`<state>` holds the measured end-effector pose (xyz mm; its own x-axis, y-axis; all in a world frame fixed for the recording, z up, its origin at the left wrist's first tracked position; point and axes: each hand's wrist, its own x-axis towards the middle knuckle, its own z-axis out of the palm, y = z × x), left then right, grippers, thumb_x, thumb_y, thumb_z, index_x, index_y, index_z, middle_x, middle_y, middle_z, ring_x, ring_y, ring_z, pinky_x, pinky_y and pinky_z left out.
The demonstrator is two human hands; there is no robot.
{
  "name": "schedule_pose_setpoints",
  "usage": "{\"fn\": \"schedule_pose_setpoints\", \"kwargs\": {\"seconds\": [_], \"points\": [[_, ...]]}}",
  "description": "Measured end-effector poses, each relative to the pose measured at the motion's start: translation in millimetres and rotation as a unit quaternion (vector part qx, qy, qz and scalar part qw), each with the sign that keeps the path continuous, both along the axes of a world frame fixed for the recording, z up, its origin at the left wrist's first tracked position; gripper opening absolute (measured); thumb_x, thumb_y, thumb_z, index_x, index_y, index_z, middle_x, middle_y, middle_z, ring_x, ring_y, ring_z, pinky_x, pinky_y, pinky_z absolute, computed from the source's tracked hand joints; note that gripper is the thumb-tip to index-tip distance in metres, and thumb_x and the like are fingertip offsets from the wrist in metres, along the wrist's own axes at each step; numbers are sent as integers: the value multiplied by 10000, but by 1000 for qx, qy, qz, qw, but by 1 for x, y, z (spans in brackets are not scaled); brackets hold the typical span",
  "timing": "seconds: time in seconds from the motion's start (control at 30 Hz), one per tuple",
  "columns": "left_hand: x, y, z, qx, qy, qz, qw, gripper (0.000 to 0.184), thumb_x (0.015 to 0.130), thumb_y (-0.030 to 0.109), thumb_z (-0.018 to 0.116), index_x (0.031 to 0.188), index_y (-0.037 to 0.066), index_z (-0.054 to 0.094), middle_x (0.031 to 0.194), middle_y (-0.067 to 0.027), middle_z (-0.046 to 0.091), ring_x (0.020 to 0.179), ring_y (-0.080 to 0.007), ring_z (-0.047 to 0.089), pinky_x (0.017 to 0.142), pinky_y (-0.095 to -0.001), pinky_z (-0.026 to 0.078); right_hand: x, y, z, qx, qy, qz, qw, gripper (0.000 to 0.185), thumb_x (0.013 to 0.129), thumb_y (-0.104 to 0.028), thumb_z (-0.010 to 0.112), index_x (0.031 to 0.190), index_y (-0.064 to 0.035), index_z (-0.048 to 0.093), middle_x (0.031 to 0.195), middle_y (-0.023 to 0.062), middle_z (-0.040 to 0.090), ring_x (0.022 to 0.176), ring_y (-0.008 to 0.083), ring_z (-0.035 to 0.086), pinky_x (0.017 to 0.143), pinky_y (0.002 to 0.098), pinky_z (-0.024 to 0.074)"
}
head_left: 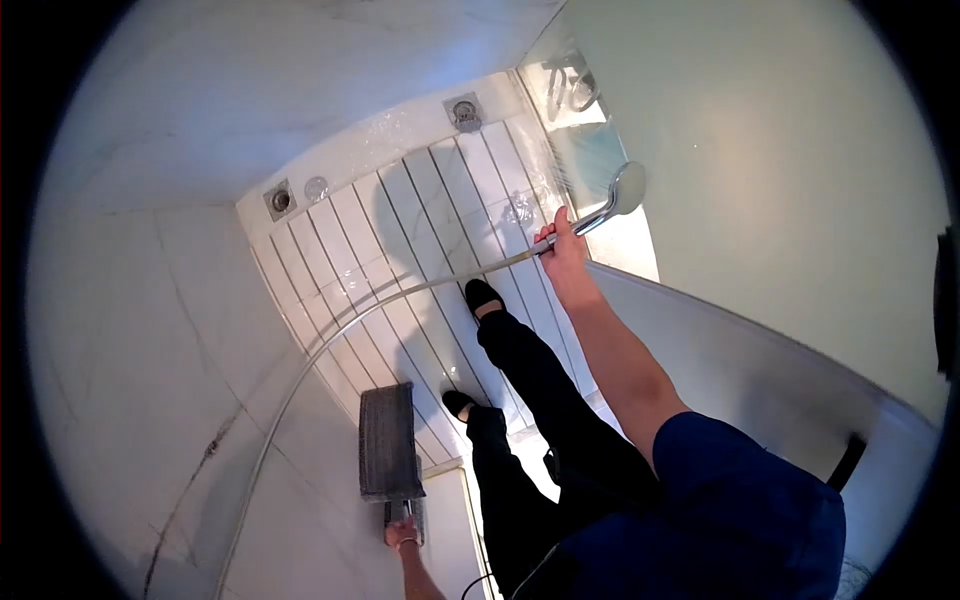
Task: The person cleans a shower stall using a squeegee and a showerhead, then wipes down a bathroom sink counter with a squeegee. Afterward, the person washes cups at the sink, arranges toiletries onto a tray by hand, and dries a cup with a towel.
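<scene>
My right hand [566, 255] is closed around the handle of a chrome shower head [626, 188], held out over the right side of the shower floor. A pale flexible hose [400, 294] curves from it down to the lower left. Low on the left, my left hand [402, 532] is closed on the short grip of a dark grey rectangular pad [386, 440], which looks like a flat mop head. The pad is held near the left wall, above the floor's edge. Part of its grip is hidden by my fingers.
White slatted floor [345, 255] lies wet under my black shoes [484, 297]. Two square drains [464, 112] sit along the far edge. Marble-patterned walls [150, 300] rise at left and back. A glass panel [770, 180] and its edge stand at right.
</scene>
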<state>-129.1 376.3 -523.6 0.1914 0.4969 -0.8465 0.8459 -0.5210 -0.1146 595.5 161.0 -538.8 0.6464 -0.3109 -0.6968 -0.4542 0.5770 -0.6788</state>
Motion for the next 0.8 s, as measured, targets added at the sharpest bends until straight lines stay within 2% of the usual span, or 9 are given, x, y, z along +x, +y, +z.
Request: {"fn": "schedule_pose_setpoints", "kwargs": {"seconds": [0.07, 0.13, 0.23, 0.3, 0.47, 0.6, 0.7, 0.73, 0.8], "points": [[37, -19, 26, -9, 82, 192, 978, 284, 703, 268, 703, 784, 28, 575, 722, -127, 607, 648, -311, 597, 544, -498, 512, 5, -1, -2, 53, 6, 23, 998, 230, 848, -240, 653, 788, -92, 487, 599, 32, 470, 500, 166, 475, 473, 323, 427], [87, -37, 65, -21, 101, 439, 893, 144, 731, 113, 631, 826, 33, 557, 734, -111, 595, 622, -301, 587, 493, -528, 526, 10, 3, 6, 66, 4, 38, 997, 238, 836, -234, 669, 792, -97, 479, 595, 32, 475, 488, 166, 472, 478, 324, 433], [113, -46, 91, -69, 73, 415, 904, 129, 743, -4, 536, 869, 24, 548, 759, -115, 587, 582, -294, 585, 460, -527, 541, 20, 6, 6, 41, 7, 2, 999, 242, 824, -222, 683, 804, -105, 472, 601, 31, 477, 488, 162, 475, 477, 316, 433], [118, -58, 91, -11, 82, 546, 834, 176, 743, -47, 493, 897, 11, 555, 785, -137, 589, 553, -292, 585, 459, -500, 552, 32, 6, 5, -7, -2, -23, 1000, 261, 812, -202, 696, 814, -96, 457, 597, 29, 477, 469, 152, 470, 457, 304, 424], [122, -81, 90, -33, 83, 487, 869, 208, 752, -66, 497, 940, -14, 570, 862, -162, 609, 657, -324, 621, 486, -527, 547, 54, 16, 9, -76, -25, -34, 996, 294, 801, -183, 703, 803, -85, 426, 592, 34, 474, 453, 149, 465, 441, 302, 414], [146, -87, 103, -31, 97, 513, 853, 259, 713, -127, 510, 932, -11, 586, 891, -164, 613, 674, -316, 622, 498, -508, 559, 80, 24, -4, -97, -53, -4, 994, 307, 803, -212, 704, 768, -86, 427, 587, 36, 474, 447, 155, 467, 435, 310, 417], [136, -97, 99, -40, 38, 525, 850, 287, 700, -158, 516, 940, -15, 581, 852, -162, 616, 643, -309, 621, 475, -482, 565, 98, 23, -16, -32, -6, 46, 998, 315, 803, -255, 706, 742, -102, 436, 580, 25, 472, 470, 156, 475, 442, 308, 419], [135, -101, 96, -17, 15, 591, 807, 247, 712, -149, 529, 916, -17, 572, 790, -160, 618, 597, -285, 626, 405, -432, 551, 104, 27, -15, -24, 46, 49, 997, 319, 803, -289, 702, 726, -119, 443, 574, 13, 464, 492, 155, 474, 473, 321, 430], [168, -103, 110, -5, 79, 560, 824, 199, 727, -118, 556, 894, -11, 570, 756, -152, 623, 583, -268, 634, 368, -404, 526, 107, 26, -16, 29, 72, 74, 994, 308, 807, -295, 697, 731, -128, 450, 572, 6, 461, 503, 152, 472, 499, 332, 439]]}}
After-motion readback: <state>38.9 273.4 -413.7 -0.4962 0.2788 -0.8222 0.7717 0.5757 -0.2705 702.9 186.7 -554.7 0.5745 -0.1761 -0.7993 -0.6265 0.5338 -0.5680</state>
